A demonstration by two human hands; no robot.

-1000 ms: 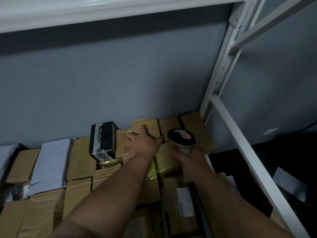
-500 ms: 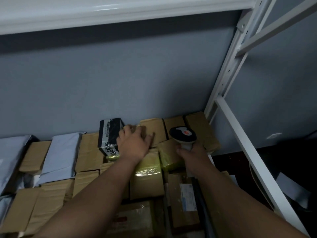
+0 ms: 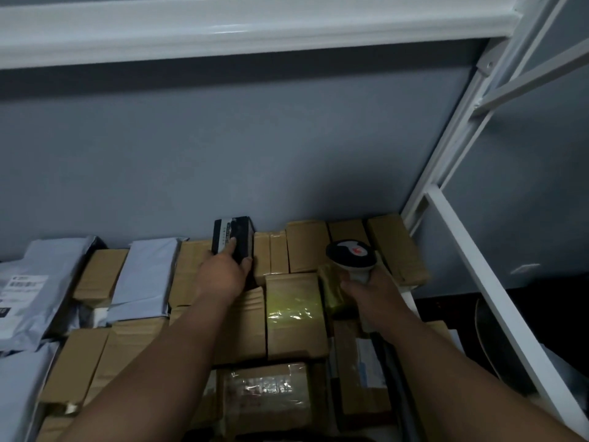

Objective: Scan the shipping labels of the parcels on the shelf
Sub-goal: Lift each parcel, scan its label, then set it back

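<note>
My left hand (image 3: 224, 272) grips a small black box (image 3: 234, 236) with a white label, which stands upright against the grey back wall among the parcels. My right hand (image 3: 371, 290) holds the handle of a barcode scanner (image 3: 350, 255) with a dark head and a red mark, its head over the brown cardboard parcels (image 3: 307, 245) at the back right. A tape-wrapped brown parcel (image 3: 294, 314) lies between my two forearms. A parcel with a white shipping label (image 3: 369, 365) lies under my right forearm.
Grey poly mailers (image 3: 146, 275) and more brown boxes fill the shelf to the left; one mailer carries a white label (image 3: 22, 283). An upper white shelf edge (image 3: 255, 30) runs overhead. White metal uprights and a sloping rail (image 3: 478, 272) bound the right side.
My left hand moved left from the brown boxes to the black box and took hold of it. The scanner in my right hand stayed roughly in place. The camera view shifted slightly.
</note>
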